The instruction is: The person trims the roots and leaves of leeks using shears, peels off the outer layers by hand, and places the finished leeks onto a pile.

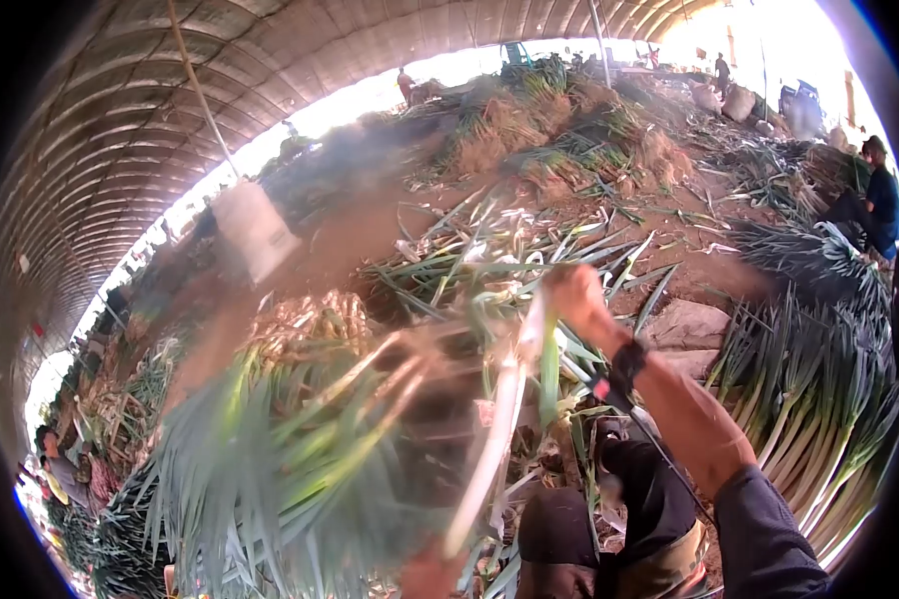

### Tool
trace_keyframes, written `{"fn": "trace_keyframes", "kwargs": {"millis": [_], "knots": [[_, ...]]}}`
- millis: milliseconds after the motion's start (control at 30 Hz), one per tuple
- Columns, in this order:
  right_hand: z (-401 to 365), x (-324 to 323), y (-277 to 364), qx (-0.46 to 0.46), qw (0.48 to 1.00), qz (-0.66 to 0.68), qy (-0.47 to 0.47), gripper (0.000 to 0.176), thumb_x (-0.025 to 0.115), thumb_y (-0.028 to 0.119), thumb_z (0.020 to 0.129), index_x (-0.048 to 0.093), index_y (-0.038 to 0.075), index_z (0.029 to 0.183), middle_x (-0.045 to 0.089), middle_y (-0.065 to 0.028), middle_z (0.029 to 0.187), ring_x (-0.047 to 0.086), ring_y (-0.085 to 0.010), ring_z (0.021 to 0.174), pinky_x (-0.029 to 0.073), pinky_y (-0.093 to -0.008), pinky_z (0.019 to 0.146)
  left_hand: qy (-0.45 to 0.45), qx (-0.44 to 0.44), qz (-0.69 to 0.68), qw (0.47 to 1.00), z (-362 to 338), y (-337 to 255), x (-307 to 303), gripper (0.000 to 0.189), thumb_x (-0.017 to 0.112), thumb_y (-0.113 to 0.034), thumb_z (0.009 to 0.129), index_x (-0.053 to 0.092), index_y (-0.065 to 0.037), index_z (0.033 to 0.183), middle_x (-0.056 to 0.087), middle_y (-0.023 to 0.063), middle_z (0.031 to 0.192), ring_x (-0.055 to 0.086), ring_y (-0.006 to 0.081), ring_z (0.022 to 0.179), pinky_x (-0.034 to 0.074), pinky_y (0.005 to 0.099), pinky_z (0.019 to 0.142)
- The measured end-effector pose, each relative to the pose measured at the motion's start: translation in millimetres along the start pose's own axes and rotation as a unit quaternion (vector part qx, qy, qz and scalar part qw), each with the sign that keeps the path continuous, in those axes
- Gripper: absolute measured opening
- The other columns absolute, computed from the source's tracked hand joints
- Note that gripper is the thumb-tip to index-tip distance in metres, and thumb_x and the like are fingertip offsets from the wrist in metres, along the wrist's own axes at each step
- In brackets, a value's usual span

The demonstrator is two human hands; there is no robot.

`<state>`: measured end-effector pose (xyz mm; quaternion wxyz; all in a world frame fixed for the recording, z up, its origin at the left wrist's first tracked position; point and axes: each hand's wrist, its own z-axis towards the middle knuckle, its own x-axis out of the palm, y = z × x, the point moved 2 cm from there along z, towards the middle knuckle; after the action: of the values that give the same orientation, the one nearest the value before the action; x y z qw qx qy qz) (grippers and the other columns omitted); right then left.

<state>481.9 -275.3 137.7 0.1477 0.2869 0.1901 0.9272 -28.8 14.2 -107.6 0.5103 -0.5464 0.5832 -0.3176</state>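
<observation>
Near the middle, my right hand [577, 299] is closed around the upper part of a long green onion stalk [499, 409], with a dark band on the wrist. The stalk slants down to the left, its pale part towards the bottom. My left hand [432, 574], blurred at the bottom edge, is at the lower end of that stalk; its fingers are smeared. To the left lies a heap of green onions [260, 449] with roots and green leaves. Stripped leaves [479, 255] lie on the soil beyond my right hand.
Rows of long green onions [809, 399] lie at the right. A person in dark clothes [881, 200] sits at the far right, another person [65, 464] at the far left. A white sack-like object [253, 230] hangs at upper left. My knees [559, 529] show below.
</observation>
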Motion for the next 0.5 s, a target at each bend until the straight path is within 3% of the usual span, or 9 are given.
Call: {"fn": "trace_keyframes", "kwargs": {"millis": [33,67,133,200,267,300,333,400,500], "knots": [[23,10,31,0.056,0.924,-0.307,-0.221,0.018,0.062,0.013,0.087,0.058,0.007,0.070,0.057,-0.0012,0.069,0.053,-0.0160,0.060,0.042,-0.0334,0.049,0.037,0.054,-0.056,0.996,-25,-31,-2,0.072,0.057,-0.043,0.102,0.027,-0.010,0.158,0.050,0.0223,0.145,0.058,0.0364,0.125,0.056,0.0536,0.092],[44,23,64,0.220,0.743,-0.501,-0.385,0.028,0.064,0.021,0.090,0.064,0.004,0.068,0.061,-0.0010,0.066,0.055,-0.0123,0.059,0.043,-0.0343,0.047,0.048,0.016,-0.065,0.997,-28,-25,-8,0.080,0.054,-0.049,0.101,0.017,-0.012,0.161,0.037,0.0201,0.155,0.046,0.0390,0.137,0.051,0.0621,0.101],[62,19,94,0.120,0.801,-0.473,-0.347,0.024,0.063,0.024,0.094,0.066,0.004,0.080,0.061,-0.0013,0.064,0.055,-0.0131,0.052,0.039,-0.0305,0.045,0.082,0.003,-0.102,0.991,-46,-46,-17,0.080,0.053,-0.050,0.101,0.015,-0.013,0.161,0.037,0.0183,0.156,0.046,0.0395,0.137,0.049,0.0637,0.105],[70,28,112,0.091,0.865,-0.450,-0.204,0.021,0.062,0.023,0.094,0.066,0.003,0.092,0.064,-0.0025,0.071,0.058,-0.0132,0.054,0.044,-0.0290,0.046,0.058,0.060,-0.112,0.990,-36,-46,-22,0.071,0.060,-0.042,0.100,0.030,-0.010,0.157,0.045,0.0152,0.149,0.050,0.0345,0.134,0.056,0.0589,0.097],[70,41,84,0.256,0.819,-0.478,-0.187,0.021,0.061,0.023,0.096,0.066,0.003,0.102,0.068,-0.0051,0.078,0.061,-0.0154,0.056,0.052,-0.0300,0.051,-0.018,-0.115,0.185,0.976,-33,-110,-15,0.055,0.063,-0.033,0.100,0.047,-0.009,0.148,0.045,0.0141,0.148,0.051,0.0315,0.135,0.057,0.0571,0.095],[61,66,77,0.323,0.575,-0.747,0.084,0.028,0.060,0.025,0.098,0.063,0.005,0.117,0.068,-0.0069,0.078,0.063,-0.0176,0.056,0.057,-0.0322,0.052,-0.004,-0.058,0.048,0.997,-29,-91,-19,0.048,0.063,-0.028,0.100,0.052,-0.009,0.143,0.043,0.0143,0.150,0.051,0.0323,0.135,0.056,0.0576,0.097],[33,44,61,0.205,0.531,-0.787,0.237,0.038,0.063,0.028,0.097,0.057,0.008,0.129,0.066,-0.0069,0.073,0.064,-0.0176,0.056,0.055,-0.0309,0.049,0.009,0.001,-0.093,0.996,-22,-57,-26,0.040,0.063,-0.024,0.101,0.057,-0.009,0.138,0.041,0.0144,0.152,0.050,0.0331,0.135,0.055,0.0581,0.098],[20,118,62,0.261,0.430,-0.814,0.291,0.073,0.074,0.029,0.087,0.038,0.008,0.147,0.063,-0.0087,0.072,0.055,-0.0157,0.053,0.050,-0.0286,0.047,0.005,0.046,-0.194,0.980,-19,-39,-26,0.032,0.062,-0.017,0.101,0.061,-0.010,0.132,0.035,0.0148,0.157,0.049,0.0353,0.136,0.051,0.0599,0.103],[-2,117,21,0.298,0.642,-0.687,0.166,0.029,0.071,0.029,0.092,0.062,0.008,0.111,0.060,-0.0040,0.069,0.052,-0.0110,0.054,0.046,-0.0279,0.050,-0.008,0.060,-0.147,0.987,-25,-52,-15,0.032,0.060,-0.009,0.101,0.059,-0.012,0.133,0.017,0.0163,0.165,0.040,0.0412,0.142,0.037,0.0656,0.115]]}}
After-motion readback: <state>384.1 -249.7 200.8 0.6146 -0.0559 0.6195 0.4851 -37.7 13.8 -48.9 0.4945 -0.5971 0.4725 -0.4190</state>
